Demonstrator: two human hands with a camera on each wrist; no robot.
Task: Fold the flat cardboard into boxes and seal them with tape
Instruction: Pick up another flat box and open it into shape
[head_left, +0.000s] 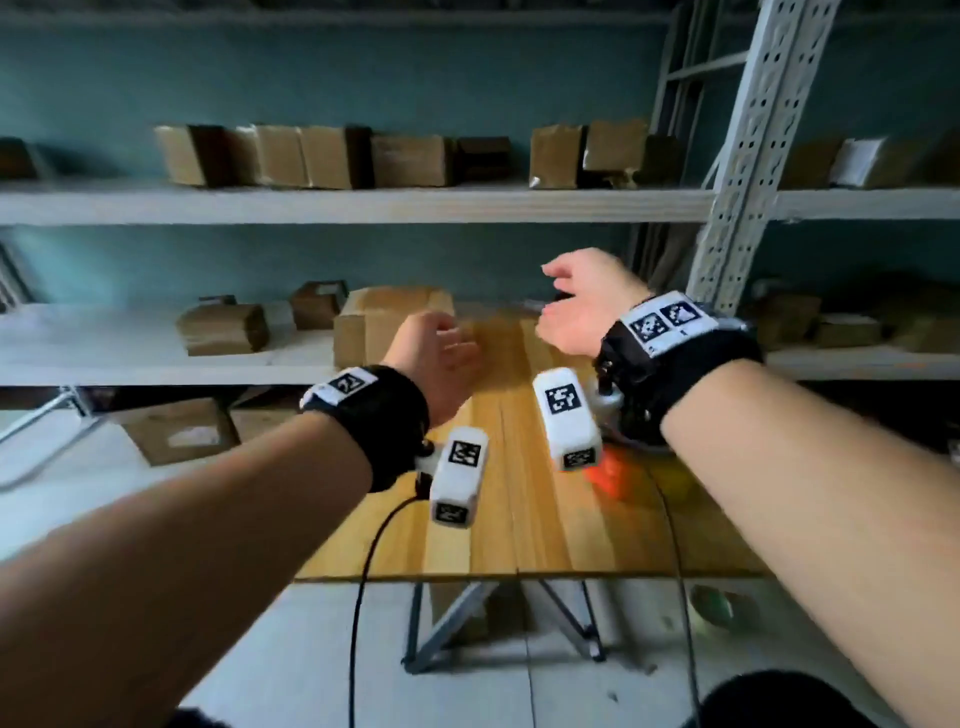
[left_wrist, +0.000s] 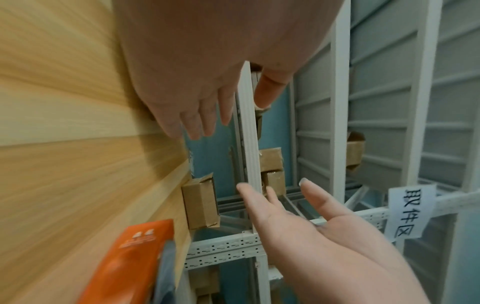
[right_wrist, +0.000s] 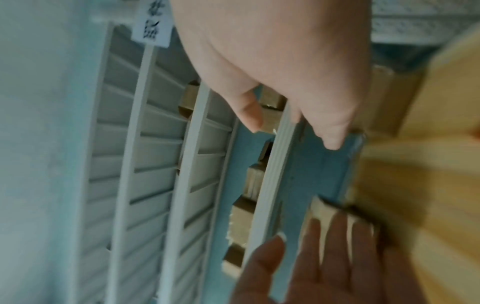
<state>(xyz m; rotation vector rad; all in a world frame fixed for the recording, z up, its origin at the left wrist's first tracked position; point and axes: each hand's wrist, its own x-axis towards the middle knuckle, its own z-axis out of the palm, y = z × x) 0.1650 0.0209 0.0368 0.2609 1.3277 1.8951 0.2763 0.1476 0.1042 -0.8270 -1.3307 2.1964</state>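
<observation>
Both hands are raised above the wooden tabletop (head_left: 524, 519) with nothing in them: the left hand (head_left: 436, 358) hangs with its fingers loosely spread, and the right hand (head_left: 582, 306), a little higher and farther out, is likewise released, fingers relaxed and slightly bent. No flat cardboard shows on the tabletop at this moment; the nearest piece of the task's material is a folded cardboard box (head_left: 384, 325) at the far left edge of the tabletop, just beyond the left hand, and whether it is taped I cannot tell through the blur. Cardboard of this kind is likely light and fairly stiff, apt to crease only along its scored lines, so a hold at two opposite edges or corners should serve, with the flaps pressed down by flat fingers; its faces would be dry and not slippery. An orange tape dispenser (left_wrist: 135, 261), as it seems to be, lies on the tabletop near the right wrist, partly hidden in the head view. The tabletop is of pale planks on folding metal legs (head_left: 447, 629). Behind it stands white metal shelving (head_left: 363, 205) against a blue-green wall, its shelves carrying many small brown parcels (head_left: 332, 156), and more boxes lie on the floor beneath. A paper label (left_wrist: 410, 209) with handwritten characters hangs on the rack.
</observation>
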